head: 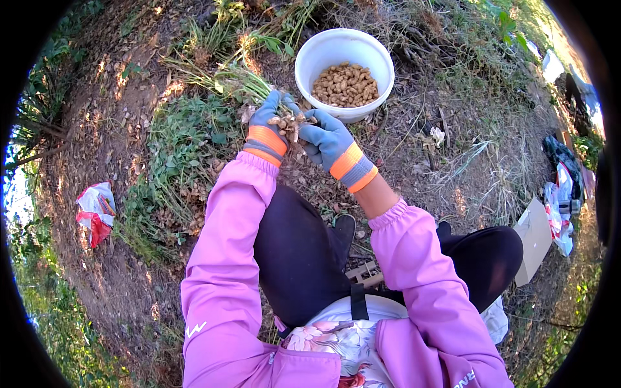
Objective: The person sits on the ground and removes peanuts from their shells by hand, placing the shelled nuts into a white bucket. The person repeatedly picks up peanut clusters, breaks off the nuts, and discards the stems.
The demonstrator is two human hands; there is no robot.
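Observation:
Gloved in grey with an orange-striped cuff, my left hand (266, 115) grips the stems of a bunch of peanut plants (252, 83). Their leafy ends point away to the upper left. Roots and a cluster of peanut pods (287, 124) stick out on the near side of that fist. My right hand (331, 137), in a matching glove, has its fingers closed at the pod cluster, partly hiding what they pinch. Just beyond it stands a white plastic bucket (309, 58), with a layer of loose peanuts (345, 86) on its bottom.
Pulled peanut plants (182, 140) lie heaped at the left, beside a red and white plastic bag (99, 208). More cut plants (213, 34) lie beyond. At the right are a cardboard piece (533, 242), plastic bags (558, 213) and a metal cup (568, 207).

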